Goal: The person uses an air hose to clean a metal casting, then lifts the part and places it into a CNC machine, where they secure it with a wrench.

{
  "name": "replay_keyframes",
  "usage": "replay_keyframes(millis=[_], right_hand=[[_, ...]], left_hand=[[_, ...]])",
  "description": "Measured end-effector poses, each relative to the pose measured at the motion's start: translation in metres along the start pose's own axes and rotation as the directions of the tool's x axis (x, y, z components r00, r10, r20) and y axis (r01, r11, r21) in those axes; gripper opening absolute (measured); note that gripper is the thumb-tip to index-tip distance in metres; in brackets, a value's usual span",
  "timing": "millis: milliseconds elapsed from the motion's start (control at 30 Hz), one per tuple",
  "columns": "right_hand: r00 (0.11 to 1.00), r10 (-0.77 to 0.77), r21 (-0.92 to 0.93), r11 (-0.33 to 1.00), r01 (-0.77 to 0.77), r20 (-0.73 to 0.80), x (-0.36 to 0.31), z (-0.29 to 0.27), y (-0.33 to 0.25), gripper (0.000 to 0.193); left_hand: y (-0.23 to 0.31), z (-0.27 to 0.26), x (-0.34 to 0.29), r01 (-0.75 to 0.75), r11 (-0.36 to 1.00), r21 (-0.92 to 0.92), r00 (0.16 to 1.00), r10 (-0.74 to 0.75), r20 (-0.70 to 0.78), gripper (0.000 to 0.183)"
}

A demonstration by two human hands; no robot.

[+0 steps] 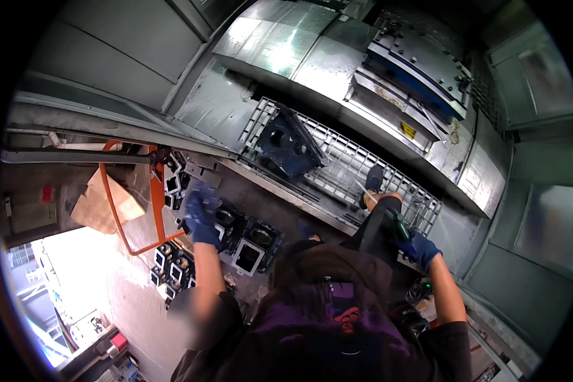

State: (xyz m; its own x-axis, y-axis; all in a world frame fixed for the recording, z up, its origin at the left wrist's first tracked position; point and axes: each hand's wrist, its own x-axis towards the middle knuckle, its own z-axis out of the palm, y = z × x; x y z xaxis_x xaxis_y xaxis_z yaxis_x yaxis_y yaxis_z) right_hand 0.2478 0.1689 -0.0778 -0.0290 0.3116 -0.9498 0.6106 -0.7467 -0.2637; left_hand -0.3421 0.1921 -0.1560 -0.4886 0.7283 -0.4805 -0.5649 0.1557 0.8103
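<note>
My right hand [420,248], in a blue glove, is closed around a dark green hand-held tool [399,226] by my right knee. A thin pale line runs from near the tool toward the metal grating; I cannot make out whether it is a nozzle. On the left, my left hand [202,215], also gloved in blue, is smeared by motion, so its fingers are unclear. It is above or beside dark metal castings [258,245] with round and square openings; contact cannot be seen. A larger dark metal part [288,145] with round holes lies tilted on the grating [344,175].
My shoe [374,179] rests on the grating. Beyond it stands a large machine with metal covers [280,44] and a bolted block [420,60]. An orange tubular frame [158,210], brown cardboard [107,202] and smaller castings [172,267] are on the left. Grey panels flank both sides.
</note>
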Motion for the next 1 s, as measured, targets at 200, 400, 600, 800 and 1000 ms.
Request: replay_keyframes(millis=[200,400,600,800,1000], right_hand=[[0.919,-0.227,-0.444,0.894,0.065,-0.321,0.069,0.02,0.067,0.035],[0.719,-0.61,-0.708,0.665,0.237,-0.332,0.13,0.064,0.058,0.023],[0.849,-0.366,-0.358,0.905,0.229,-0.382,0.087,0.085,0.051,0.026],[0.867,-0.323,-0.086,0.945,0.315,-0.38,0.021,0.087,0.067,0.031],[0.859,-0.202,0.36,0.845,0.396,-0.47,-0.029,0.052,0.082,0.028]], left_hand=[[0.196,0.101,-0.02,-0.831,0.234,0.505,0.256,0.966,-0.025,0.055],[0.299,0.191,-0.101,-0.773,-0.15,0.616,-0.147,0.988,0.056,0.031],[0.184,0.219,-0.196,-0.984,-0.002,0.176,0.133,0.647,0.751,0.008],[0.18,0.27,-0.302,-0.856,-0.318,-0.409,-0.454,0.08,0.888,0.016],[0.206,0.277,-0.353,-0.718,-0.504,-0.481,-0.566,0.019,0.824,0.013]])
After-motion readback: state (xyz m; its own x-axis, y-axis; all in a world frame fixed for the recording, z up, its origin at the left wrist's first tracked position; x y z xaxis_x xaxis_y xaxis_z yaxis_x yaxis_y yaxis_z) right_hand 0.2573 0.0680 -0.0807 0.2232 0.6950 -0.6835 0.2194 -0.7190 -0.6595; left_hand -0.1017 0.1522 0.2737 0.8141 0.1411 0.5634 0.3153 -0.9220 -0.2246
